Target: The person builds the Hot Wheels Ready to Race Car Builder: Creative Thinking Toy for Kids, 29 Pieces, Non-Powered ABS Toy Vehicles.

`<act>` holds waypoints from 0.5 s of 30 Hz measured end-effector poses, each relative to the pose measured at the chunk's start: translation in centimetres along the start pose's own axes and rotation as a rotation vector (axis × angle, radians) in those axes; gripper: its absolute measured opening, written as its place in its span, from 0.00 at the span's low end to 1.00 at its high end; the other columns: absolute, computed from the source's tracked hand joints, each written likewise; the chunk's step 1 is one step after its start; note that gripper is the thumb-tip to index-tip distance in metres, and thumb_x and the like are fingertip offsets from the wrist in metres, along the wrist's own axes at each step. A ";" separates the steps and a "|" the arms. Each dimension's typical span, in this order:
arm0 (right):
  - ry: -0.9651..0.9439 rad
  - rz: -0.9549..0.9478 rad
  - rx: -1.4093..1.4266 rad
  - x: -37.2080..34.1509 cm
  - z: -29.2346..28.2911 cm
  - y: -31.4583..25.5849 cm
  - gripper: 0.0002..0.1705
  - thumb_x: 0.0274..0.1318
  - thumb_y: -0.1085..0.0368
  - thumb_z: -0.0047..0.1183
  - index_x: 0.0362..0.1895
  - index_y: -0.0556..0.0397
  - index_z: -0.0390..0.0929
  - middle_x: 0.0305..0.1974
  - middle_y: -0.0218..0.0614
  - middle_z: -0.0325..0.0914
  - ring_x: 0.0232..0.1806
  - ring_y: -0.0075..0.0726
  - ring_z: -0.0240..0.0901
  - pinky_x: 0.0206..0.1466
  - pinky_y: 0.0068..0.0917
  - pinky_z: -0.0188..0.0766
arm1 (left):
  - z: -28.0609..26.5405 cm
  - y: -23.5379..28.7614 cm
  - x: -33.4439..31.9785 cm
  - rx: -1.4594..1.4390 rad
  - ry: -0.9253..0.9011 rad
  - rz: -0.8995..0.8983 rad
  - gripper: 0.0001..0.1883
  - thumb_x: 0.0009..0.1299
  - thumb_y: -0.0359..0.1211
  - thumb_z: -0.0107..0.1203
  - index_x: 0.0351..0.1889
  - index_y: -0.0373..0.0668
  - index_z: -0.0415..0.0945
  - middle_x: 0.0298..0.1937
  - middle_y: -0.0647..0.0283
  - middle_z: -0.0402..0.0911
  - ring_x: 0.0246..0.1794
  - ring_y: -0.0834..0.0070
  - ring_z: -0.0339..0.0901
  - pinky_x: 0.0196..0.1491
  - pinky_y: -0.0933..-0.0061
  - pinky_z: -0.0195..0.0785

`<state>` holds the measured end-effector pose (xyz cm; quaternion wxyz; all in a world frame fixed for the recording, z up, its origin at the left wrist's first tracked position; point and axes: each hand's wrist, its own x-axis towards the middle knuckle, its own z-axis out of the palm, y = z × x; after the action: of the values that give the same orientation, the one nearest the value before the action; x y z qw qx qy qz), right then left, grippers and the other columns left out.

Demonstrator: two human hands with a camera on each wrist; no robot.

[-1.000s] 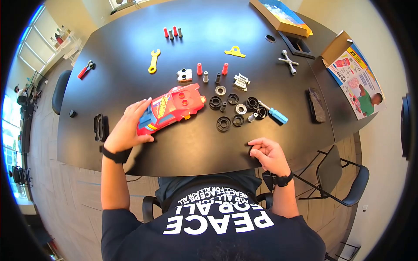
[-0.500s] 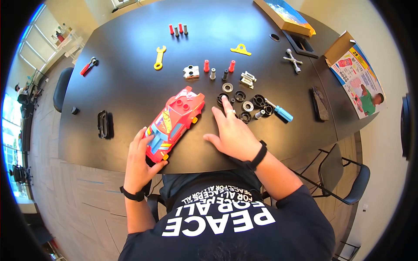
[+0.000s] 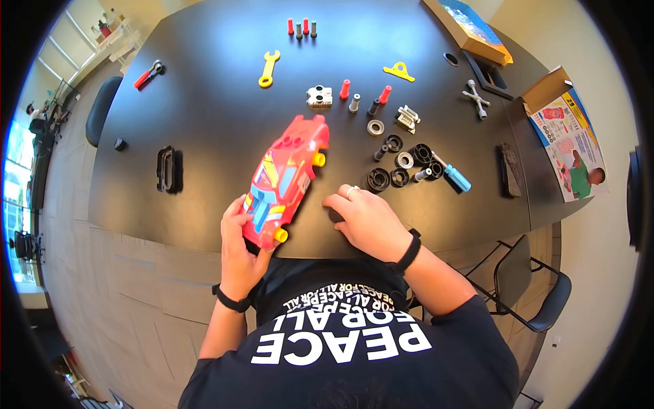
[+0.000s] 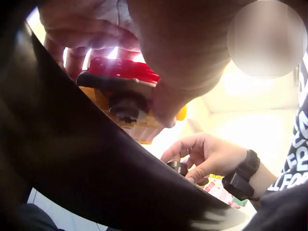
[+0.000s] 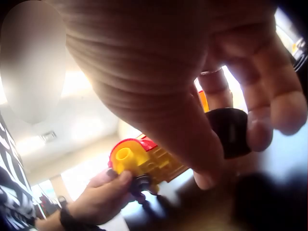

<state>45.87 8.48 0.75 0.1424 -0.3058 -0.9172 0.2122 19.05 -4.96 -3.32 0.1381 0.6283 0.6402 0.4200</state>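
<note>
A red toy car (image 3: 289, 167) with blue and yellow parts is gripped at its near end by my left hand (image 3: 242, 252). The car tilts, showing yellow axle stubs (image 3: 280, 235) along its right side; its yellow underside (image 5: 163, 161) shows in the right wrist view. My right hand (image 3: 371, 221) pinches a black toy wheel (image 5: 228, 131) between thumb and fingers, just right of the car and low over the table. In the left wrist view the same wheel (image 4: 178, 167) sits between those fingertips.
Black and grey wheels (image 3: 378, 179) and bolts lie right of centre, beside a blue-handled screwdriver (image 3: 456, 177). Farther back are a yellow wrench (image 3: 269, 69), silver engine-like pieces (image 3: 319, 97) and a lug wrench (image 3: 475, 100). A black part (image 3: 166, 169) lies left, open boxes (image 3: 569, 136) right.
My left hand has turned the car's far end away from me and tipped it up. My right hand reached to the wheels, took a black one and drew back toward the car.
</note>
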 end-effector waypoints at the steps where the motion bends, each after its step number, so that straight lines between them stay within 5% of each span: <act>1: 0.051 -0.026 0.116 -0.3 -0.2 -0.3 0.23 0.58 0.76 0.66 0.58 0.52 0.81 0.49 0.43 0.80 0.50 0.56 0.83 0.52 0.45 0.82 | 0.5 0.1 0.0 -0.067 0.038 0.016 0.28 0.73 0.34 0.75 0.63 0.39 0.69 0.81 0.37 0.68 0.81 0.46 0.70 0.79 0.51 0.64; 4: 0.007 0.036 0.550 -0.4 -2.0 -1.8 0.25 0.58 0.82 0.59 0.59 0.52 0.82 0.48 0.40 0.81 0.49 0.51 0.82 0.52 0.39 0.82 | 1.9 0.1 -0.2 -0.172 0.079 -0.011 0.28 0.79 0.38 0.71 0.65 0.39 0.64 0.84 0.37 0.65 0.81 0.49 0.69 0.80 0.52 0.63; 5: 0.073 -0.049 0.721 -0.5 -1.3 -1.6 0.26 0.59 0.86 0.51 0.59 0.54 0.82 0.47 0.38 0.80 0.44 0.40 0.84 0.44 0.31 0.81 | 2.5 0.2 -0.1 -0.208 0.102 -0.015 0.28 0.79 0.38 0.71 0.65 0.39 0.64 0.84 0.36 0.64 0.81 0.49 0.69 0.80 0.52 0.64; 6: 0.064 -0.053 0.729 -0.4 -1.3 -2.1 0.26 0.59 0.86 0.51 0.59 0.54 0.82 0.47 0.38 0.80 0.44 0.40 0.84 0.44 0.31 0.81 | 2.9 0.3 0.1 -0.244 0.124 -0.015 0.28 0.79 0.39 0.71 0.65 0.40 0.64 0.84 0.36 0.64 0.82 0.49 0.69 0.80 0.52 0.64; 8: -0.018 0.233 1.280 -0.1 -1.9 -3.9 0.24 0.62 0.87 0.48 0.58 0.56 0.81 0.47 0.37 0.79 0.38 0.29 0.84 0.36 0.26 0.78 | 3.4 0.5 0.2 -0.235 0.141 -0.008 0.28 0.79 0.41 0.72 0.62 0.39 0.65 0.84 0.35 0.65 0.81 0.48 0.70 0.78 0.52 0.65; 9: -0.005 0.304 1.269 0.4 -2.2 -4.8 0.23 0.64 0.87 0.47 0.58 0.58 0.80 0.46 0.36 0.78 0.36 0.20 0.81 0.31 0.21 0.73 | 3.5 0.6 0.3 -0.219 0.142 0.018 0.28 0.78 0.42 0.73 0.61 0.39 0.65 0.83 0.35 0.67 0.81 0.49 0.71 0.77 0.52 0.66; 11: 0.074 0.256 1.144 1.1 -0.6 -4.9 0.22 0.63 0.87 0.48 0.57 0.57 0.80 0.47 0.37 0.78 0.35 0.20 0.80 0.32 0.22 0.73 | 3.7 0.9 0.5 -0.181 0.166 0.032 0.30 0.68 0.40 0.81 0.53 0.39 0.68 0.81 0.35 0.71 0.76 0.43 0.77 0.71 0.52 0.73; 15: 0.264 0.106 0.830 1.8 0.4 -5.1 0.21 0.61 0.86 0.55 0.54 0.54 0.87 0.47 0.37 0.78 0.31 0.23 0.75 0.36 0.26 0.74 | 3.8 0.8 0.4 -0.133 0.160 0.062 0.31 0.65 0.38 0.82 0.52 0.39 0.69 0.79 0.36 0.73 0.70 0.41 0.83 0.64 0.53 0.80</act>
<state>41.80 5.81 3.06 0.3581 -0.2936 -0.7113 0.5288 22.20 -3.33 -4.90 0.1151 0.6016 0.6003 0.5143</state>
